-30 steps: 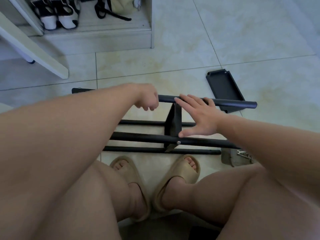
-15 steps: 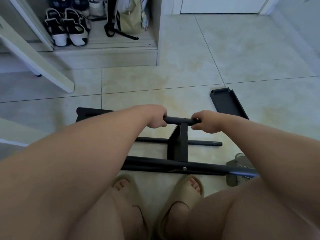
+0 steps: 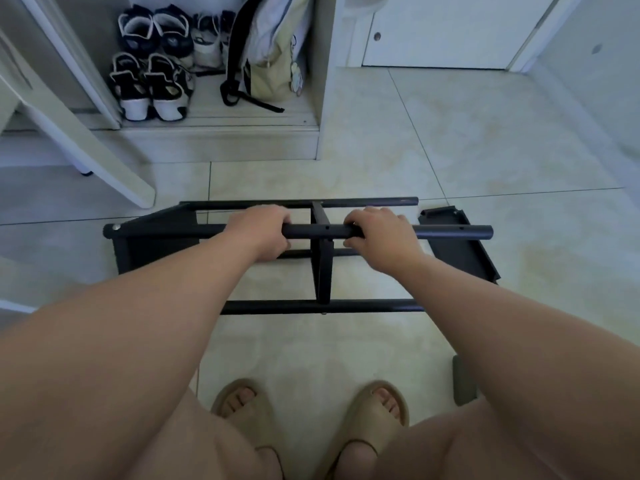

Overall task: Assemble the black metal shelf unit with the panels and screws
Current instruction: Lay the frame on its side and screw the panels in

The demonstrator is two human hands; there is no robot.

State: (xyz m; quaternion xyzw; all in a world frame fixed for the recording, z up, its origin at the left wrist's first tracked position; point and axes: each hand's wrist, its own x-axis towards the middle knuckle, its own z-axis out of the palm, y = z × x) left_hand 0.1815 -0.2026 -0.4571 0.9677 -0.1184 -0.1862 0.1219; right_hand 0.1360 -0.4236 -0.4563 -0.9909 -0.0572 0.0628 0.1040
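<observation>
In the head view, a partly built black metal shelf frame [image 3: 304,306] lies on its side on the pale tiled floor [image 3: 433,150], and the person, looking down on it, has both hands on its uppermost black round metal tube [image 3: 433,233]. The left hand [image 3: 258,233] sits just to the nine o'clock side of the flat black middle panel [image 3: 324,271], and the right hand [image 3: 379,237] just to its three o'clock side. Each grip is curled round the tube, fingers over the top and thumb beneath. At the frame's nine o'clock end a black end panel [image 3: 156,247] is already on, with a silver screw head [image 3: 116,227] at its corner. The tube ends at three o'clock are bare, and a loose black tray-shaped metal panel [image 3: 464,261] lies on the floor beside them. The step in hand looks like lifting or turning the frame to reach that open end. The next move likely calls for an even pull from both hands so the tubes do not twist, then lining the loose panel up with the bare ends. Open tile runs from twelve to two o'clock. A white slanted board [image 3: 86,133] comes near the frame's corner at ten o'clock, and a low white cabinet [image 3: 221,143] holding sneakers [image 3: 149,88] and a bag [image 3: 273,57] stands at eleven. The sandalled feet [image 3: 377,407] at six o'clock are well apart from the frame, and a grey object [image 3: 464,379] at four o'clock is too hidden to identify.
</observation>
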